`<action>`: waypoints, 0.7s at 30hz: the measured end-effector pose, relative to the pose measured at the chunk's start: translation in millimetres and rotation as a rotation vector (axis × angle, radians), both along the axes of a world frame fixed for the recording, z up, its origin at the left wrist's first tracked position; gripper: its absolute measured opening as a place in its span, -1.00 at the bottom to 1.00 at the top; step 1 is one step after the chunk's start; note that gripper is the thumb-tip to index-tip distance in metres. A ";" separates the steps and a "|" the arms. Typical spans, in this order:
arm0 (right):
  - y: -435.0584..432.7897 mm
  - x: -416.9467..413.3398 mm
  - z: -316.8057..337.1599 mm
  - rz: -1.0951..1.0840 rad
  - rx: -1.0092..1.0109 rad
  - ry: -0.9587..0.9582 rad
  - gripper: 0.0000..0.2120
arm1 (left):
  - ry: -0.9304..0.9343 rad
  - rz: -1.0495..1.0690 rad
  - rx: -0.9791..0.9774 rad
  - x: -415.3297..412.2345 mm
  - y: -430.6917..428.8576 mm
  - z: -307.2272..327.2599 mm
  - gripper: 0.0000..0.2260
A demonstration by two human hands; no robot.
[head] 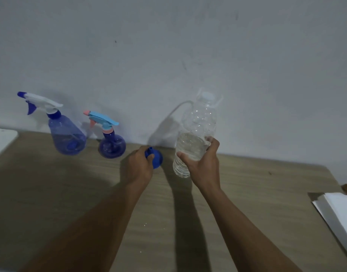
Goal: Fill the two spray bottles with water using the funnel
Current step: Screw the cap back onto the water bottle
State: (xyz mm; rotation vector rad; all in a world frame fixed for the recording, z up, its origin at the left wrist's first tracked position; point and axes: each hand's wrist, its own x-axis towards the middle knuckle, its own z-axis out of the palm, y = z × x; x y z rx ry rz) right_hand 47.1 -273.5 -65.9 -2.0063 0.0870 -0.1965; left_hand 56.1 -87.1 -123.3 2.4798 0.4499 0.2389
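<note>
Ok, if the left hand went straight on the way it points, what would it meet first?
Likely the wall: the left hand, gripping the funnel, points into the gap between the small spray bottle and the water bottle in the right hand. Depth is unclear, so it might brush that bottle.

I count two translucent blue plastic spray bottles, the large bottle and the small bottle, one blue plastic funnel, and one clear plastic water bottle.
</note>
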 end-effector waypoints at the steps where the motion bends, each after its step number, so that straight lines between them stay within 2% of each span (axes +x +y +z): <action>1: 4.3 5.5 0.2 0.002 -0.001 -0.007 -0.19 | 0.002 -0.001 0.000 5.4 4.5 -1.2 -0.90; 8: 26.7 27.4 -5.9 -0.025 -0.016 -0.020 -0.15 | 0.022 -0.001 -0.006 22.2 18.9 -4.1 -0.91; 11: 30.8 26.7 -5.5 -0.037 -0.009 -0.005 -0.10 | 0.034 0.000 -0.062 19.2 19.8 -2.7 -0.78; 13: 29.8 23.7 -3.1 -0.044 -0.015 0.021 -0.03 | 0.000 0.014 -0.086 10.2 17.9 1.7 -0.67; 16: 25.0 11.8 6.8 -0.073 -0.051 0.087 0.06 | -0.096 -0.003 -0.055 -12.1 11.9 16.7 -0.72; 18: 17.6 -0.3 14.3 -0.109 -0.105 0.109 -0.01 | -0.157 -0.076 0.000 -24.8 6.1 23.5 -0.79; 21: 1.0 -22.7 26.0 -0.189 -0.205 0.127 -0.28 | -0.218 -0.269 -0.099 -35.6 -7.1 26.8 -0.87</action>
